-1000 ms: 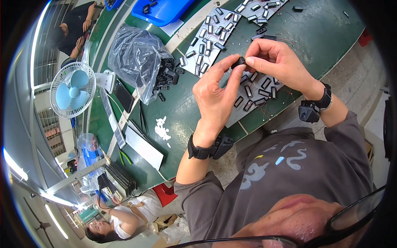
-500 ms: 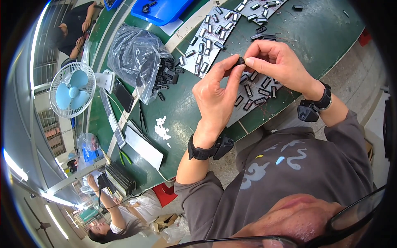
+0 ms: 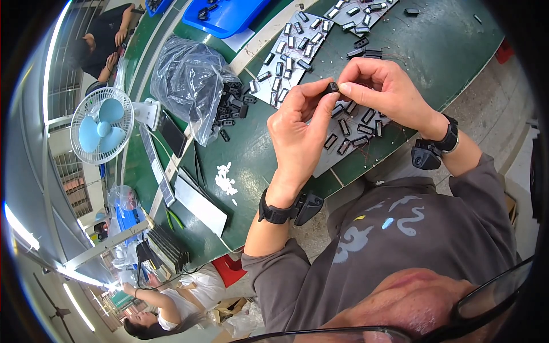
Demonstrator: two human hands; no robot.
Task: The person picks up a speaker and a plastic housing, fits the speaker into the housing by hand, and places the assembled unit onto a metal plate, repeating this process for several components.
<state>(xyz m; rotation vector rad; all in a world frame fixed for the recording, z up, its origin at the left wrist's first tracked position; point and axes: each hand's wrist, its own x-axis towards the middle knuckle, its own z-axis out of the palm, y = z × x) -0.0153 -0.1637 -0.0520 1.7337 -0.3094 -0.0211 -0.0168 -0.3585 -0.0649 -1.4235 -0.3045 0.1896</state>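
A small black rectangular plastic housing (image 3: 332, 87) is held up over the bench between my two hands. My left hand (image 3: 298, 128) pinches it between thumb and fingertips. The thumb and forefinger of my right hand (image 3: 382, 88) close together at its right end; whether they also hold a thin wire cannot be made out. Beneath my hands lies a pale board (image 3: 322, 167) carrying several similar black housings (image 3: 343, 127) with thin reddish wires. Another pale board (image 3: 265, 95) with rows of such pieces lies just beyond.
A clear plastic bag (image 3: 189, 80) spills black housings (image 3: 233, 108) onto the green bench (image 3: 251, 154). Small white pieces (image 3: 225, 178), green-handled pliers (image 3: 174, 218), a phone (image 3: 171, 132), a fan (image 3: 103, 127) and a blue tray (image 3: 229, 20) stand around. Two other people work farther off.
The black housing has turned slightly in my fingertips, showing more of its end. My hands stay in nearly the same place. The person at lower left has lowered an arm.
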